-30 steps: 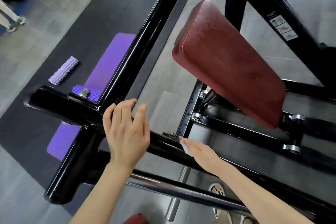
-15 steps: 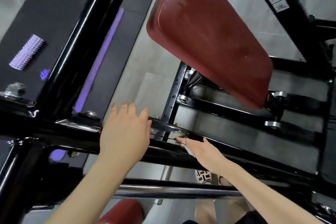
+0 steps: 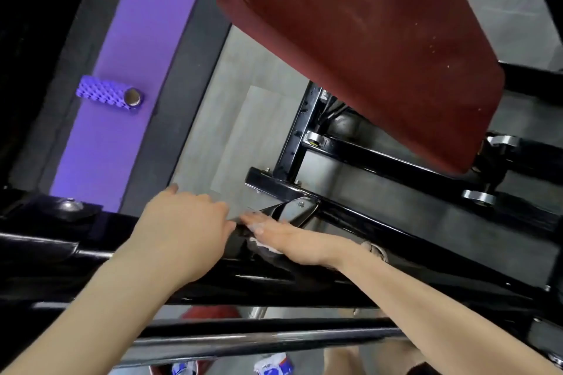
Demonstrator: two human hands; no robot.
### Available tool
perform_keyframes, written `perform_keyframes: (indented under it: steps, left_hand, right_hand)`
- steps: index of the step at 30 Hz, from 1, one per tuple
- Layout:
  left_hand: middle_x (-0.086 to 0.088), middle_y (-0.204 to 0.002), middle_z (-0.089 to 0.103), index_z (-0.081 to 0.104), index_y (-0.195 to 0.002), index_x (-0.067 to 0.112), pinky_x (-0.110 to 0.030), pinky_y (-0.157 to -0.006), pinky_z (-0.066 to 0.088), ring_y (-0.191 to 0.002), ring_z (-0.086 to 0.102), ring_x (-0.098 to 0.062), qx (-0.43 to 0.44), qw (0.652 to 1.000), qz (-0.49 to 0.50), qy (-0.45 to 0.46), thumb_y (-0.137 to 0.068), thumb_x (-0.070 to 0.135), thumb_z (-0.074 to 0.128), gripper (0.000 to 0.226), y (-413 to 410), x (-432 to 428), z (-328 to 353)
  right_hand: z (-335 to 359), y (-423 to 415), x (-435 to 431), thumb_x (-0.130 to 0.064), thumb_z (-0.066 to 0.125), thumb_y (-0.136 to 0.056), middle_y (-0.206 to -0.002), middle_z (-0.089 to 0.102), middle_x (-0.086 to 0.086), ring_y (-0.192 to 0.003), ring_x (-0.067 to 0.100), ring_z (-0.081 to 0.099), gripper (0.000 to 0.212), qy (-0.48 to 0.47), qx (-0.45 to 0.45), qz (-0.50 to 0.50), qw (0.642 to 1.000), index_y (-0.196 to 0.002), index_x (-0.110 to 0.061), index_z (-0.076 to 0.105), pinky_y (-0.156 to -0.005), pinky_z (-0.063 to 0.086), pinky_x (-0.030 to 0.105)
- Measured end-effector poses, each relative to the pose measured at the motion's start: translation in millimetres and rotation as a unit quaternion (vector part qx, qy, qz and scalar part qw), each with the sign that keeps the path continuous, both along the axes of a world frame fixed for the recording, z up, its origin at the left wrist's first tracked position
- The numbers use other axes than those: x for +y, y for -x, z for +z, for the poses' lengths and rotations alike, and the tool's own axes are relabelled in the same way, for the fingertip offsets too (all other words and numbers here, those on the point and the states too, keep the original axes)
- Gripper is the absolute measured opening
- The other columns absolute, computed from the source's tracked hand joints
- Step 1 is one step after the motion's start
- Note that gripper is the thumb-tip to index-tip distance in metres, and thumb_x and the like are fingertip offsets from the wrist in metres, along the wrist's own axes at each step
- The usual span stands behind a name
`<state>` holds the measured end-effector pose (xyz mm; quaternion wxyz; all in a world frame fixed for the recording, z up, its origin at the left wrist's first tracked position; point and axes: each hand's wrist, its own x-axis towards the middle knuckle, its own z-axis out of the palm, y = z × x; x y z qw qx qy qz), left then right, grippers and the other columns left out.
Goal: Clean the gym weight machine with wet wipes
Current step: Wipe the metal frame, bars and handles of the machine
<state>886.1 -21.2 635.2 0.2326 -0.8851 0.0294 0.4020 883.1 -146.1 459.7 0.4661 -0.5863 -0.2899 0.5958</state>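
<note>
The weight machine's frame (image 3: pixel 274 286) is glossy black steel in square tube, bolted at a bright metal bracket (image 3: pixel 297 207); far of it tilts a dark red padded cushion (image 3: pixel 350 49), smooth and speckled. To the left a knobbly purple roller (image 3: pixel 106 94) lies on a flat purple mat (image 3: pixel 131 70). The white wet wipe (image 3: pixel 262 245) lies crumpled on the near beam under the right hand (image 3: pixel 292 237), whose straight fingers press it flat. The left hand (image 3: pixel 185 231) rests on the beam just beside it; I cannot tell whether it grips.
</note>
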Motion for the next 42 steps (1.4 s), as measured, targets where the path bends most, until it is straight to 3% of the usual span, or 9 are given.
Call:
perform_keyframes:
  steps: [9, 18, 23, 26, 30, 34, 36, 39, 42]
  left_hand:
    - [0.009, -0.107, 0.063, 0.055, -0.113, 0.033, -0.027, -0.073, 0.033, -0.101, 0.057, -0.013, 0.058, 0.996, 0.061, 0.006, -0.099, 0.047, 0.016, 0.044, -0.9, 0.3, -9.7]
    - [0.006, -0.102, 0.062, 0.057, -0.107, 0.028, -0.026, -0.057, 0.026, -0.092, 0.057, -0.017, 0.028, 0.999, 0.039, -0.008, -0.100, 0.042, 0.017, 0.043, -3.3, -3.0, -7.9]
    - [0.007, -0.124, 0.057, 0.042, -0.131, 0.030, -0.035, -0.105, 0.027, -0.111, 0.054, -0.018, -0.062, 0.998, -0.010, -0.008, -0.098, 0.042, 0.021, 0.040, 3.3, -9.0, 9.7]
    - [0.000, -0.115, 0.064, 0.053, -0.124, 0.024, -0.043, -0.104, 0.030, -0.103, 0.060, -0.025, -0.126, 0.991, 0.001, 0.052, -0.095, 0.037, 0.034, 0.037, 11.6, -16.4, 14.2]
    - [-0.011, -0.075, 0.069, 0.071, -0.089, 0.011, -0.055, -0.085, 0.046, -0.066, 0.066, -0.034, -0.204, 0.975, -0.010, 0.092, -0.077, 0.022, 0.066, 0.017, 16.6, -28.4, 9.4]
    - [-0.007, -0.083, 0.069, 0.069, -0.093, 0.015, -0.060, -0.098, 0.034, -0.077, 0.065, -0.032, -0.187, 0.977, -0.004, 0.105, -0.083, 0.027, 0.061, 0.018, 18.8, -61.4, -8.4]
    - [-0.007, -0.079, 0.068, 0.070, -0.085, 0.016, -0.067, -0.096, 0.031, -0.074, 0.064, -0.031, -0.177, 0.978, -0.026, 0.108, -0.078, 0.028, 0.066, 0.015, 22.7, -77.7, -24.7]
    - [-0.005, -0.070, 0.065, 0.069, -0.075, 0.016, -0.070, -0.092, 0.033, -0.067, 0.063, -0.030, -0.161, 0.978, -0.060, 0.121, -0.070, 0.028, 0.073, 0.014, 29.8, -96.7, -49.4]
    - [-0.007, -0.066, 0.062, 0.067, -0.068, 0.014, -0.069, -0.094, 0.031, -0.065, 0.061, -0.031, -0.169, 0.974, -0.088, 0.125, -0.078, 0.024, 0.066, 0.014, 36.3, -111.5, -66.0]
  right_hand:
    - [-75.0, -17.9, 9.9, -0.036, 0.008, -0.103, -0.158, 0.001, -0.001, -0.145, 0.015, -0.003, 0.050, 0.145, 0.022, 0.016, 0.989, -0.151, -0.020, 0.003, -0.114, -0.005, 0.030]
    - [-17.4, -9.9, -0.4, -0.050, 0.020, -0.099, -0.157, 0.005, -0.011, -0.143, 0.003, 0.000, 0.054, 0.014, 0.069, 0.004, 0.997, -0.149, -0.031, 0.012, -0.118, -0.005, 0.034]
    - [12.2, -4.1, -57.4, -0.047, 0.023, -0.100, -0.140, 0.038, -0.015, -0.119, -0.011, 0.040, 0.045, 0.111, 0.160, -0.044, 0.980, -0.139, -0.032, 0.039, -0.106, 0.028, 0.021]
    - [55.9, 12.4, -54.9, -0.025, 0.019, -0.104, -0.156, 0.010, -0.007, -0.143, 0.005, 0.008, 0.045, 0.038, 0.021, -0.064, 0.997, -0.148, -0.018, 0.014, -0.119, 0.002, 0.030]
    - [83.6, 54.3, -57.8, -0.041, 0.015, -0.100, -0.152, 0.030, -0.001, -0.138, 0.011, 0.027, 0.055, -0.002, -0.260, -0.183, 0.948, -0.148, -0.015, 0.022, -0.114, 0.015, 0.029]
    - [7.9, 78.9, -135.3, -0.054, 0.015, -0.095, -0.123, 0.062, -0.002, -0.116, 0.020, 0.053, 0.065, 0.142, -0.237, -0.291, 0.916, -0.132, -0.016, 0.051, -0.100, 0.035, 0.034]
    - [-30.8, 81.4, -175.6, -0.056, 0.019, -0.091, -0.099, 0.070, 0.002, -0.102, 0.028, 0.061, 0.064, 0.215, -0.193, -0.344, 0.893, -0.097, -0.014, 0.068, -0.092, 0.043, 0.042]
    - [-43.8, 88.6, -178.0, -0.039, 0.033, -0.087, -0.072, 0.065, 0.001, -0.077, 0.026, 0.063, 0.033, 0.275, -0.261, -0.363, 0.851, -0.066, -0.024, 0.053, -0.070, 0.045, 0.035]
    - [-20.5, 100.7, -142.6, -0.038, 0.036, -0.095, -0.104, 0.068, -0.005, -0.100, 0.012, 0.057, 0.033, 0.155, -0.330, -0.411, 0.836, -0.099, -0.021, 0.063, -0.087, 0.039, 0.031]
